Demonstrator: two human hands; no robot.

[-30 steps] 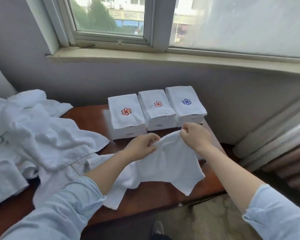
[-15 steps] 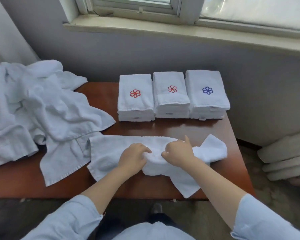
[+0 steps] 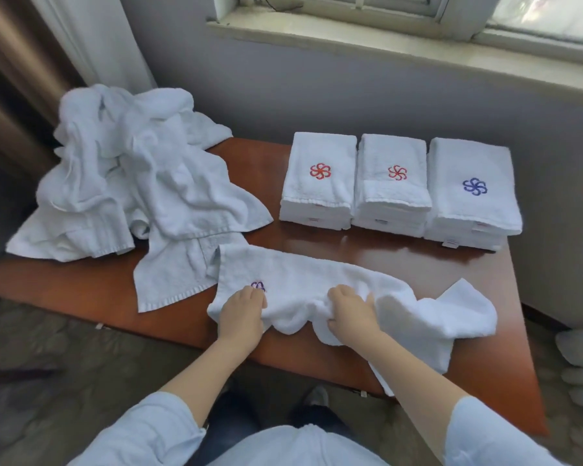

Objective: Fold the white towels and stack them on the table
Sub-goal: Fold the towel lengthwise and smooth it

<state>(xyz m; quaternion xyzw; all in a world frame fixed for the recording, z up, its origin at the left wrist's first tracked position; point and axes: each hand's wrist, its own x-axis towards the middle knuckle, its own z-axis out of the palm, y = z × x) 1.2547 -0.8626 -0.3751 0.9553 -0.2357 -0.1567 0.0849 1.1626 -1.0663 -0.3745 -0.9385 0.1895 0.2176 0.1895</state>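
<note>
A white towel (image 3: 303, 280) lies stretched along the front of the brown table (image 3: 367, 250), its right end rumpled and hanging over the edge. A purple flower emblem shows by my left hand (image 3: 241, 314), which grips the towel's near edge at its left part. My right hand (image 3: 349, 314) grips a bunched fold near the towel's middle. Three stacks of folded towels stand at the back right: two with red emblems (image 3: 318, 183) (image 3: 392, 186) and one with a blue emblem (image 3: 472, 193).
A heap of unfolded white towels (image 3: 132, 176) covers the table's left side, one corner hanging toward the front edge. A grey wall and window sill (image 3: 384, 45) rise behind the table. A curtain (image 3: 91, 38) hangs at the left.
The towel came down from mid-air onto the table and was spread leftward. My hands moved apart along its near edge, and the purple emblem came into sight.
</note>
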